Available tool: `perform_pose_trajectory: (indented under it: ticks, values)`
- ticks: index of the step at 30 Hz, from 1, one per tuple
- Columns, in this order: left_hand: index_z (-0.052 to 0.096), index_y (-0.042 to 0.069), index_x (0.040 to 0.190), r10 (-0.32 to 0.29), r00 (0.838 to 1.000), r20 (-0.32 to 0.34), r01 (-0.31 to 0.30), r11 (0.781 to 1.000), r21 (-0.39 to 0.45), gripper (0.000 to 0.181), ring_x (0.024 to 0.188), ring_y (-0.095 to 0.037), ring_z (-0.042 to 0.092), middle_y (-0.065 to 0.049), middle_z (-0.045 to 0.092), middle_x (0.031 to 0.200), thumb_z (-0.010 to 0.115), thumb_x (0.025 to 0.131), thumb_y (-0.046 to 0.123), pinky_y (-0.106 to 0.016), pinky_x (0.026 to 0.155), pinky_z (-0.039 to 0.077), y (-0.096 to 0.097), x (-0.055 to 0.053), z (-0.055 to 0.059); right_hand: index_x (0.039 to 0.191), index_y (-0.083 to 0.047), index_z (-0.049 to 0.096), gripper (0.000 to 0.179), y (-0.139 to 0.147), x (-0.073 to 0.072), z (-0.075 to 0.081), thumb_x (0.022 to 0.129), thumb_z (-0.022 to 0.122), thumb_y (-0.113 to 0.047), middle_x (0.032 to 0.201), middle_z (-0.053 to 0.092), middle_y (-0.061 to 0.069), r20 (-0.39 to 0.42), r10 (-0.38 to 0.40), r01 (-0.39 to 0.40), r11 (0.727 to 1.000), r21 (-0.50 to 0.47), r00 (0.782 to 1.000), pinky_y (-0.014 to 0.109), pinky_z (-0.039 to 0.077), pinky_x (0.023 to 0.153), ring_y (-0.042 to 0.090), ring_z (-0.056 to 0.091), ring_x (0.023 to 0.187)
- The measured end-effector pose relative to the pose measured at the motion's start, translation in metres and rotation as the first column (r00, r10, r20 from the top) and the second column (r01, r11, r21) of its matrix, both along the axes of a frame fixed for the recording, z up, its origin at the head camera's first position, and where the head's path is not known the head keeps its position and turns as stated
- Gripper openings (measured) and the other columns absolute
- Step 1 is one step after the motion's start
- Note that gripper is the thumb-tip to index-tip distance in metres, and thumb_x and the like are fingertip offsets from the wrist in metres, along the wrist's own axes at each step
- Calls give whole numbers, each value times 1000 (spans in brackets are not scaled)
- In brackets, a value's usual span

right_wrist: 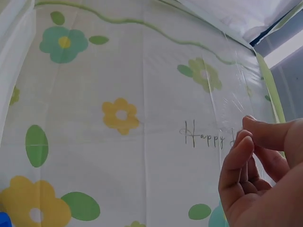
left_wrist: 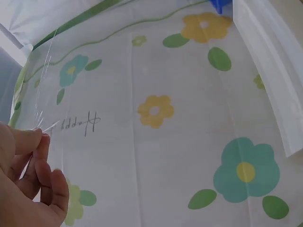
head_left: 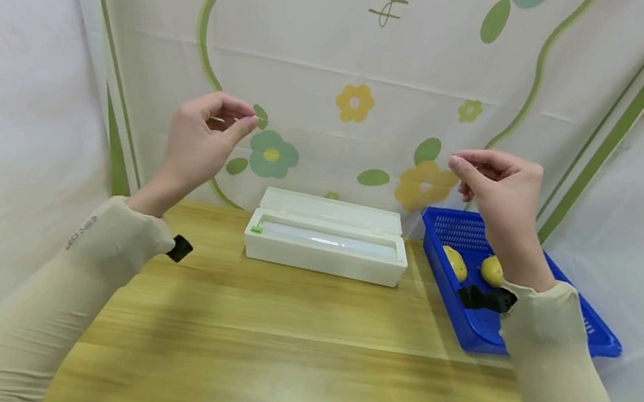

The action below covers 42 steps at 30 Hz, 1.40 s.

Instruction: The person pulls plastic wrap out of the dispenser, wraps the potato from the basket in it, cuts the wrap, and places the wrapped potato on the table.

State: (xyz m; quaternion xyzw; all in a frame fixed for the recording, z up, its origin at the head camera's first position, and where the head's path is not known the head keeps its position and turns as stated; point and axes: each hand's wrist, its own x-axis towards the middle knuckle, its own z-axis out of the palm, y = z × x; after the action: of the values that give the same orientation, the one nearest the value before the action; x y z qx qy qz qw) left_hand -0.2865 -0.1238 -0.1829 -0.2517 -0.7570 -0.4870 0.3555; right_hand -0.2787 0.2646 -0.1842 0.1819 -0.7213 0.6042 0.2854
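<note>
A sheet of clear cling film [left_wrist: 40, 116] is stretched between both raised hands; its edges are too faint to follow in the head view. My left hand [head_left: 201, 136] pinches one corner between thumb and forefinger, where fine wrinkles gather in the left wrist view. On the other side, my right hand [head_left: 499, 188] pinches the film the same way, with creases fanning from the fingertips in the right wrist view. Below and between the hands stands a white cling film dispenser box [head_left: 322, 260], its lid [head_left: 329, 211] raised, a pale roll inside and a small green slider [head_left: 257, 229] at its left end.
A blue plastic basket [head_left: 443, 307] sits on the right of the wooden table [head_left: 288, 354], partly behind the right forearm. Two yellow, rounded fruits or vegetables [head_left: 455, 263] lie in it. A flower-printed curtain [head_left: 319, 43] hangs behind, and pale sheets enclose both sides.
</note>
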Motion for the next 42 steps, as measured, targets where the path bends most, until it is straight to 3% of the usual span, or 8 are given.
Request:
perform_pose_trajectory:
  ticks: [8,16,21,28,32,35,38,42]
  values:
    - [68,-5,102,-236,967,97,238,971,-13,13,84,-18,66,-14,69,95,70,91,2,-24,78,52,-26,5,-25,102,13,68,27,20,35,-5,88,75,-9,80,65,16,232,194,-217,973,78,953,28,48,53,26,51,60]
    - [65,-1,110,-414,878,241,398,910,115,21,77,-29,64,-21,67,95,72,90,3,-27,69,55,-38,24,-52,108,9,65,16,40,45,-29,100,54,0,77,58,9,451,454,-543,835,86,769,33,45,56,25,49,65]
    - [64,2,113,-424,835,350,414,904,108,23,74,-29,61,-17,67,97,71,92,8,-30,68,54,-38,22,-78,107,3,67,16,38,43,-57,102,54,-5,79,59,7,552,463,-576,817,39,694,31,48,61,21,53,66]
    - [64,3,112,-432,736,520,473,879,60,21,77,-29,64,-15,67,95,69,94,13,-34,70,55,-47,27,-122,105,1,66,15,30,48,-99,102,55,-8,83,58,5,668,533,-644,758,-104,520,27,49,65,16,53,70]
    - [64,0,112,-444,675,590,490,867,92,22,80,-28,66,-21,67,99,70,93,11,-36,72,56,-54,29,-148,108,7,63,20,29,52,-120,101,57,-10,83,58,7,715,524,-672,734,-103,463,26,49,64,16,54,70]
    - [62,-2,114,-470,605,642,512,848,139,25,82,-28,66,-25,65,101,68,94,10,-37,76,56,-58,27,-167,107,7,64,19,26,53,-139,99,60,-10,83,59,7,745,517,-671,730,-127,421,25,49,63,15,55,69]
    - [61,-4,115,-496,553,670,551,820,153,25,81,-28,66,-23,66,100,67,95,9,-39,79,55,-62,27,-180,106,10,65,19,20,58,-156,97,62,-6,85,61,7,767,541,-715,681,-159,345,24,49,63,14,57,70]
    - [61,-5,112,-509,522,684,591,795,140,23,80,-30,65,-25,65,99,67,94,8,-39,78,55,-66,26,-188,110,15,64,26,12,65,-168,95,64,-6,85,66,7,803,530,-772,618,-147,272,25,50,63,13,58,70]
